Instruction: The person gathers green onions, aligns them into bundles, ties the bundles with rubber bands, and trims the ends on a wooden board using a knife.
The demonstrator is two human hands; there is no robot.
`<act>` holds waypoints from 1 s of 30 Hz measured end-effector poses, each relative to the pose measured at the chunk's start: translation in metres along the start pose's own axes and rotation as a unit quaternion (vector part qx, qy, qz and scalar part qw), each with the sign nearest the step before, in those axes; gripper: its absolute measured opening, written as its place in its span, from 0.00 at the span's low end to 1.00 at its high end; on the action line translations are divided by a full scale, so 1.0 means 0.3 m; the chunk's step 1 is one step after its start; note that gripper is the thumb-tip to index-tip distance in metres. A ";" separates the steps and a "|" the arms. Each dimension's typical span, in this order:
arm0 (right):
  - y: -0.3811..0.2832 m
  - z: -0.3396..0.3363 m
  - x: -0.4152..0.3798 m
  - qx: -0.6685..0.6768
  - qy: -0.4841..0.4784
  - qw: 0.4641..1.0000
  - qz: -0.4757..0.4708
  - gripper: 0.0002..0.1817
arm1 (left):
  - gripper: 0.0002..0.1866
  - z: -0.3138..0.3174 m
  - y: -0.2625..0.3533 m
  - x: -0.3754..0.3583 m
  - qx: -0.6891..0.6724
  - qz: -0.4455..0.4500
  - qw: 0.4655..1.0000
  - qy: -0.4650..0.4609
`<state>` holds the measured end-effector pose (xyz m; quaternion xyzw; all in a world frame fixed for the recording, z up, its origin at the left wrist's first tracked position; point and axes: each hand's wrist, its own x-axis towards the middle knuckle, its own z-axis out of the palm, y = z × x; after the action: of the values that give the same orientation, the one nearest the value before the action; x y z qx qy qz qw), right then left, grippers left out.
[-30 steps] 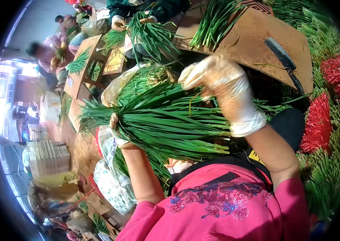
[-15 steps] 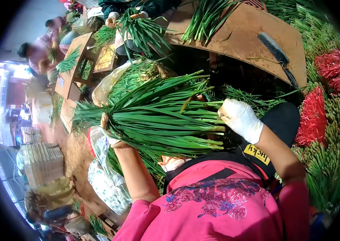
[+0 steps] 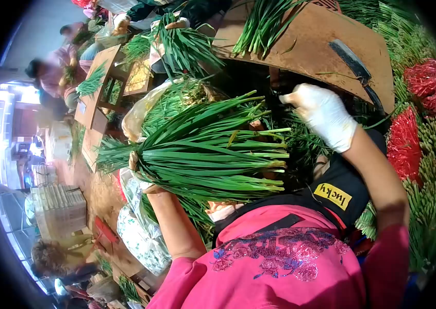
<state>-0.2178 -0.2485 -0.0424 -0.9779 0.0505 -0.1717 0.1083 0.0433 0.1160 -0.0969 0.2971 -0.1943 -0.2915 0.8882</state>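
Note:
My left hand (image 3: 136, 174) grips a large bunch of garlic chives (image 3: 202, 154) around its leafy part at the left. The long flat leaves fan out to the right, where the pale stem ends lie uneven. Most of my left fingers are hidden behind the leaves. My right hand (image 3: 326, 114), in a white glove, is raised above and to the right of the stem ends, apart from the bunch. Its fingers are curled and pressed together; whether anything small is between them I cannot make out.
A brown board (image 3: 300, 41) across the front carries loose chives (image 3: 264, 26) and a dark-handled knife (image 3: 351, 61). Red ties (image 3: 404, 147) lie on stacked green bundles (image 3: 429, 201) at right. A plastic sack of greens (image 3: 179, 105) stands behind the bunch. Other people work beyond.
My right hand has moved up and away from the stem ends. The bunch stays in my left hand at nearly the same place. A co-worker's hands have shifted at the top.

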 end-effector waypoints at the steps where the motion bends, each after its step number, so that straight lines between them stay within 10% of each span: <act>1: -0.102 0.010 0.064 -0.003 -0.026 0.999 -0.029 0.15 | 0.22 0.000 0.011 0.011 -0.047 -0.022 0.998 0.027; 7: -0.348 0.158 0.252 0.113 -0.071 0.978 -0.162 0.08 | 0.23 0.108 0.020 0.022 0.012 -0.029 0.997 0.068; 8: -0.355 0.132 0.267 0.255 0.049 0.956 -0.135 0.08 | 0.24 0.177 0.011 0.025 0.019 -0.046 0.997 0.054; 13: -0.234 -0.203 0.237 0.739 0.247 0.627 0.004 0.10 | 0.29 0.174 -0.005 0.015 -0.002 -0.028 0.995 0.101; 16: 0.026 -0.272 0.073 0.698 0.163 0.693 0.073 0.08 | 0.25 0.096 -0.005 0.001 0.004 0.003 0.992 0.122; 19: 0.225 -0.037 -0.031 0.223 -0.190 0.954 0.065 0.11 | 0.23 0.032 -0.019 -0.014 -0.102 0.034 0.993 0.054; 23: 0.215 0.073 -0.100 -0.113 -0.387 0.886 0.228 0.16 | 0.24 0.188 0.002 -0.001 -0.019 -0.023 0.996 0.081; 28: 0.154 0.233 -0.003 0.050 -0.085 0.992 0.083 0.12 | 0.24 0.140 0.030 0.000 -0.029 -0.027 0.996 0.083; 30: 0.055 0.242 0.058 0.139 -0.102 0.978 0.118 0.12 | 0.26 0.200 0.027 -0.010 0.024 -0.021 0.993 0.112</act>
<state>-0.1773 -0.2527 -0.1071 -0.9529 0.1296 -0.0627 0.2670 0.0132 0.0983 -0.0473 0.3531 -0.0941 -0.2700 0.8908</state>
